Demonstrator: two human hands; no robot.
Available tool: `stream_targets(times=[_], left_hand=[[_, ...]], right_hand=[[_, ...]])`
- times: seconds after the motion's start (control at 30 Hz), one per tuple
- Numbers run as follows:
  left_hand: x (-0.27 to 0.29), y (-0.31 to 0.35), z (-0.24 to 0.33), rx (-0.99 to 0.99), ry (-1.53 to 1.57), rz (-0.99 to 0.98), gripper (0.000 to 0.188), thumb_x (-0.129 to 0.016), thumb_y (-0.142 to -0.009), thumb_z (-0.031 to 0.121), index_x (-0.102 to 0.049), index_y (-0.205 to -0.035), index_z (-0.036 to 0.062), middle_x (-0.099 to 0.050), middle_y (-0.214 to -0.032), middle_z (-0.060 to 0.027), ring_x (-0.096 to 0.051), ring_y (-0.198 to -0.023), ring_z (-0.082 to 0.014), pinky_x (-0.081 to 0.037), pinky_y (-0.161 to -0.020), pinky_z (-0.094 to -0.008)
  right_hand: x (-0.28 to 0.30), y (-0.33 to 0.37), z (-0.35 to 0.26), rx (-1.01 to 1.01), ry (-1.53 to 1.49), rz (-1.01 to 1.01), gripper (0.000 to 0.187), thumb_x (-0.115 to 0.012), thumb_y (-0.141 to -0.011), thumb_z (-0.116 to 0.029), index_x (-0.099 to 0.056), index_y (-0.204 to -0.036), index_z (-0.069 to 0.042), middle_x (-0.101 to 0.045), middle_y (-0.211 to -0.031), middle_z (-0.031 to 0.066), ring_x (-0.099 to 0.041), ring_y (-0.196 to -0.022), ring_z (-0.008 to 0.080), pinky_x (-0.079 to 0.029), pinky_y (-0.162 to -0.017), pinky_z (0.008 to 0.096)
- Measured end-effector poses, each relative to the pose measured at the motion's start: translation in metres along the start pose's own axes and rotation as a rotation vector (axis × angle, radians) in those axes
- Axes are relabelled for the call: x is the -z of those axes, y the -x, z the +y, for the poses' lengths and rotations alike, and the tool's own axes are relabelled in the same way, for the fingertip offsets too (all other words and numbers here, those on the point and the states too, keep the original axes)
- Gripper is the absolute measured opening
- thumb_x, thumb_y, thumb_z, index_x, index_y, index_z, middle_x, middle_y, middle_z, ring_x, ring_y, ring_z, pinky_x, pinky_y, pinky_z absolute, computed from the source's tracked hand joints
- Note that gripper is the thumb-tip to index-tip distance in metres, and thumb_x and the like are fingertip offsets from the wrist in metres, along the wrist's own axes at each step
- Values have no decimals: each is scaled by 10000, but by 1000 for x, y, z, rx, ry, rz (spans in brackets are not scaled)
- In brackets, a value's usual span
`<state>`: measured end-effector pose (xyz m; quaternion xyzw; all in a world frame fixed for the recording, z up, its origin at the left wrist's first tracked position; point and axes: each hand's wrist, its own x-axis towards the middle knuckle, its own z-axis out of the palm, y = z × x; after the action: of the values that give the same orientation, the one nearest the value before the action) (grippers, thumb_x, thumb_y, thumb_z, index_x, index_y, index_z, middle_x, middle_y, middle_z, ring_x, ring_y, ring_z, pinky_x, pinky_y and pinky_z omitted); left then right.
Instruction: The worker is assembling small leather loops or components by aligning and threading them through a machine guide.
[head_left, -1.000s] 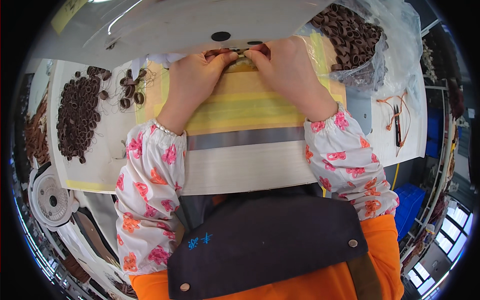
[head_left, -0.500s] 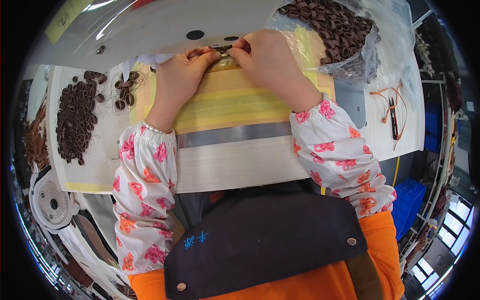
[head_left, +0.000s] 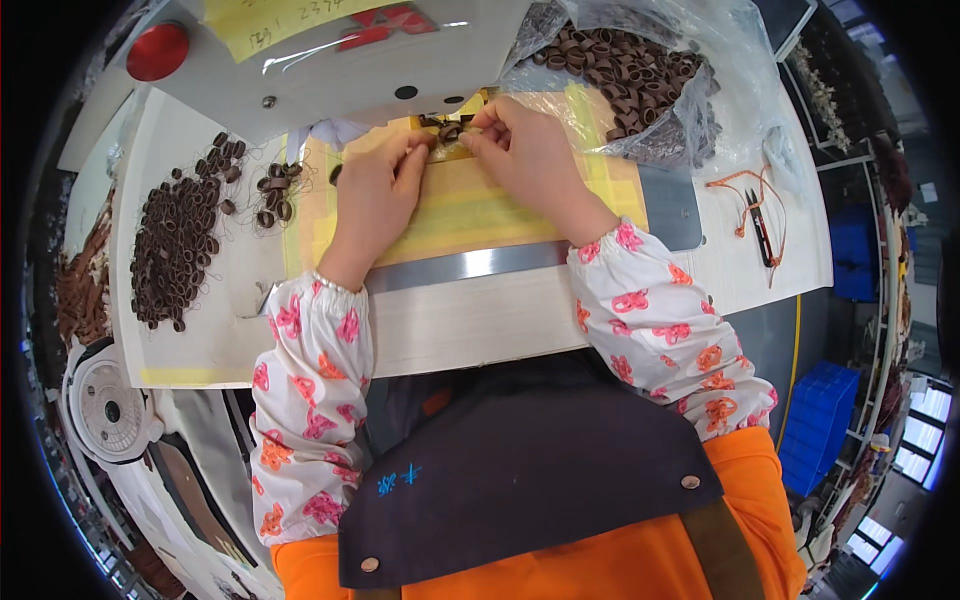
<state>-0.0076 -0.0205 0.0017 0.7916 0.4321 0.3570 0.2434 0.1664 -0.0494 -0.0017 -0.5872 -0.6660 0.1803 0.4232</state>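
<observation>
In the head view, a small brown loop [head_left: 450, 131] sits by the white sewing machine [head_left: 330, 75], between two hands. The right grip [head_left: 522, 155] seems to pinch its right side; the left grip [head_left: 385, 195] is at its left side, but I can't tell if it pinches too. The loop looks light, bendy but a bit springy, and hard to break. Best to hold it by both sides.

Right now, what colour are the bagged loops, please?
The bagged loops are brown, in the head view.
</observation>
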Motion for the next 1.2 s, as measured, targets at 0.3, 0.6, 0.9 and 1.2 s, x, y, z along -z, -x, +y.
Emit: stream_targets(times=[0.3, 0.6, 0.9, 1.2], left_hand=[[13, 39, 27, 53, 261, -217, 180, -528, -813, 92, -643, -938, 31, -538, -579, -92, -475, -559, -196, -382, -604, -299], [11, 7, 8, -304, 33, -366, 149, -524, -838, 99, -607, -924, 11, -567, -648, -46, -473, -595, -164, -387, -705, -284], [10, 11, 16, -3, 65, -186, 197, -649, -744, 86, -654, -941, 93, -454, -523, -13, -373, -528, -138, -334, -667, -274], [-1, 7, 4, 168, 34, -126, 206, -653, -717, 130, -660, -916, 77, -582, -575, -61, -516, -507, -179, -378, -682, -289]], right_hand=[[8, 13, -22, -441, -572, -233, 140, -629, -719, -56, -550, -781, 42, -587, -610, 77, -583, -569, 129, -457, -532, 251], [27, 57, -59, -143, -332, -371, 110, -605, -715, -31, -541, -782, 27, -558, -610, 88, -547, -552, 135, -451, -532, 261], [16, -7, -15, -390, -549, -440, 154, -616, -769, -38, -478, -794, 24, -581, -730, 78, -557, -563, 113, -480, -533, 232], [7, 4, -15, -60, -294, -219, 136, -642, -733, -36, -521, -763, 19, -568, -666, 84, -589, -614, 182, -462, -539, 286]])
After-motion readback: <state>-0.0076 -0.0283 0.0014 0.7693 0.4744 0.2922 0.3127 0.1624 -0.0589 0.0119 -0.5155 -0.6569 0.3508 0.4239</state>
